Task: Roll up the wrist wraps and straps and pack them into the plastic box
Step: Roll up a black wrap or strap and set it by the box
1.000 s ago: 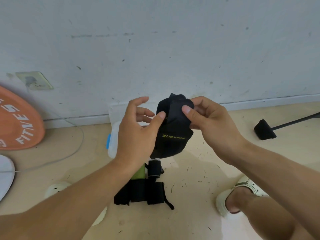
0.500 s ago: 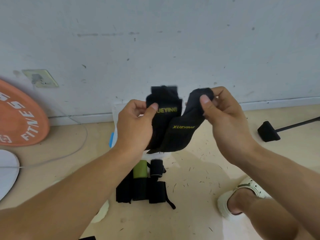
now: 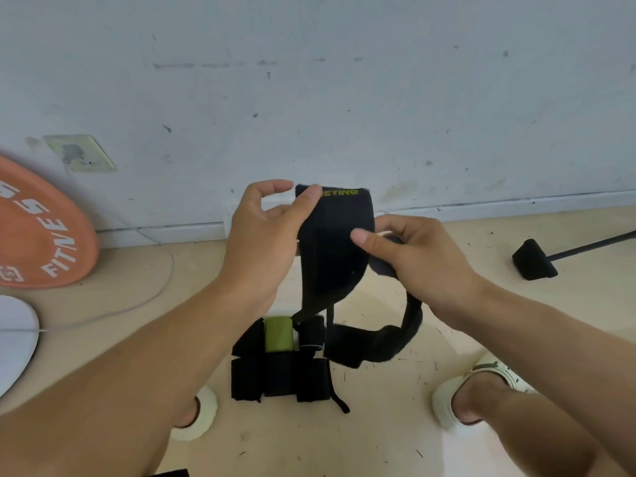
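Black wrist wrap [image 3: 332,242] held up in front of the wall [image 3: 344,80], yellow lettering at its top edge. Left hand [image 3: 265,242] pinching the wrap's upper left corner with thumb and curled fingers. Right hand [image 3: 416,256] gripping the wrap's right side, thumb pressed on the front face, fingers curled behind. Hands close together, one on each side of the wrap. Wrap's tail looping down under the right hand and trailing onto the floor [image 3: 395,425], loose end lying just right of the rolls.

Below the hands, on the floor: cluster of rolled black wraps [image 3: 278,376] side by side, one green roll [image 3: 278,333] and a small black roll [image 3: 311,335] just behind them, touching.

Plastic box: hidden behind the hands and wrap; contents cannot tell.

Also on floor: orange weight plate [image 3: 38,235] leaning on wall at left, white cable [image 3: 137,304], black foot of a stand [image 3: 533,259] at right. White sandals [image 3: 481,390] on both feet.
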The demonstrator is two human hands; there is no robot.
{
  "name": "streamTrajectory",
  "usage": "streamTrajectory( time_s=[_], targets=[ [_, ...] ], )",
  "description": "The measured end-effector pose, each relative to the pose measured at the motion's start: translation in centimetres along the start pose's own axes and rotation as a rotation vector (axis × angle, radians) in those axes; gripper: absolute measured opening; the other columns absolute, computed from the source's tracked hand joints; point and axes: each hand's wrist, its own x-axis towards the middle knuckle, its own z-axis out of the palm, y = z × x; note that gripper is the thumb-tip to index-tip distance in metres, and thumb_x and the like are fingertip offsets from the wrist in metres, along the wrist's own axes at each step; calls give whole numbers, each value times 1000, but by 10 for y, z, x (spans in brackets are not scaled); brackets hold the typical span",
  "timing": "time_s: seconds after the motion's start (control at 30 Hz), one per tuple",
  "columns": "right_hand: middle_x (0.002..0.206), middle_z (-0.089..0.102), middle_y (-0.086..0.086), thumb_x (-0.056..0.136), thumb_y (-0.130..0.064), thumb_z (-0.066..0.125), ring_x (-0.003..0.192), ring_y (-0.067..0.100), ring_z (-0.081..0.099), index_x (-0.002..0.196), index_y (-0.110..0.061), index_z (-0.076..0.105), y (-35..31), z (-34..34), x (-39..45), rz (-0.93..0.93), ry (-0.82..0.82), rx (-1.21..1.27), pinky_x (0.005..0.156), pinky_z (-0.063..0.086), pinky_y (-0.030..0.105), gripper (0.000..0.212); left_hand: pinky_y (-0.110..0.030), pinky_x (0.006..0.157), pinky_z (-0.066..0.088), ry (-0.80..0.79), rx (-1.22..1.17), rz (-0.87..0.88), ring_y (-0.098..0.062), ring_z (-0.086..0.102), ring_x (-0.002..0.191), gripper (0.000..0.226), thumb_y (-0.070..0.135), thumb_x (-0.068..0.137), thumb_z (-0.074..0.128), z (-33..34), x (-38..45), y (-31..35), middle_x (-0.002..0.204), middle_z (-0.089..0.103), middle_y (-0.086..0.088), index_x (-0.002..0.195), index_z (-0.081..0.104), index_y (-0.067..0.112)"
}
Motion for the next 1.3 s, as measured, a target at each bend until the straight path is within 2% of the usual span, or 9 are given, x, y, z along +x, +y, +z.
streamTrajectory(
  time_s=[0.17, 0.33, 0.43, 0.6, 0.73, 0.9, 1.0, 1.17, 1.3],
  targets=[
    [50, 55, -18, 102, -27, 62, 42, -3, 49, 103, -10, 77, -15, -10, 9, 68, 126, 238, 52, 39, 10, 22, -35, 90, 61, -234, 312, -45, -11, 76, 84, 45, 31, 95, 73, 5, -10, -11, 89, 80, 4, 135, 52, 30],
    [54, 52, -17, 96, -43, 68, 45, -1, 45, 82, -23, 74, -11, -15, 11, 153, -159, -9, 59, 32, 22, 25, -24, 66, 63, -26, 110, 35, -10, 76, 81, 38, 15, 99, 68, -3, -1, -7, 82, 77, 0, 131, 50, 27],
    [54, 60, -19, 95, -38, 71, 48, -4, 54, 101, -23, 79, -6, -7, 5, 199, -340, -179, 59, 38, 12, 18, -30, 68, 65, 72, -31, 50, -13, 77, 83, 32, 15, 100, 67, -4, 2, -5, 83, 78, 1, 126, 52, 24],
    [52, 56, -15, 99, -27, 68, 47, -2, 52, 89, -13, 76, -4, 3, 5, 137, -172, 40, 53, 40, 7, 19, -41, 87, 61, -49, 154, -46, -17, 75, 99, 48, 53, 88, 75, -2, -2, -10, 111, 75, 4, 129, 53, 38],
    [51, 44, -7, 100, -31, 66, 45, 9, 33, 78, -12, 62, -7, -1, 13, 194, -52, 212, 45, 29, 16, 29, -28, 83, 60, -253, 347, -108, -16, 74, 100, 73, 25, 90, 80, 1, -12, -19, 117, 75, 3, 149, 39, 39],
    [65, 64, 0, 91, -48, 72, 53, 19, 50, 81, -7, 66, -2, -5, 15, 194, -264, -125, 57, 39, 17, 43, -42, 93, 61, -39, 149, -93, -24, 70, 109, 72, 22, 93, 76, -1, -1, -17, 126, 68, -2, 150, 38, 45],
    [58, 60, -8, 91, -44, 74, 50, 6, 50, 69, -17, 69, 1, 1, 9, 180, -326, -226, 58, 40, 12, 36, -45, 96, 59, 36, 24, -141, -24, 67, 114, 65, 25, 94, 75, -4, 4, -15, 132, 65, -4, 148, 42, 42],
    [52, 50, -11, 98, -33, 69, 47, 1, 45, 64, -18, 62, 0, 4, 10, 85, -88, 61, 52, 37, 10, 38, -46, 92, 60, -116, 38, -262, -27, 71, 111, 84, 48, 67, 82, -2, 1, -21, 128, 69, -1, 144, 48, 40],
    [53, 38, -7, 102, -33, 64, 49, 10, 27, 60, -19, 62, -4, 1, 13, 125, -7, 170, 53, 24, 21, 44, -44, 87, 63, -269, 171, -212, -23, 74, 105, 58, 34, 87, 80, 3, -3, -28, 120, 74, 3, 139, 55, 34]
  ],
)
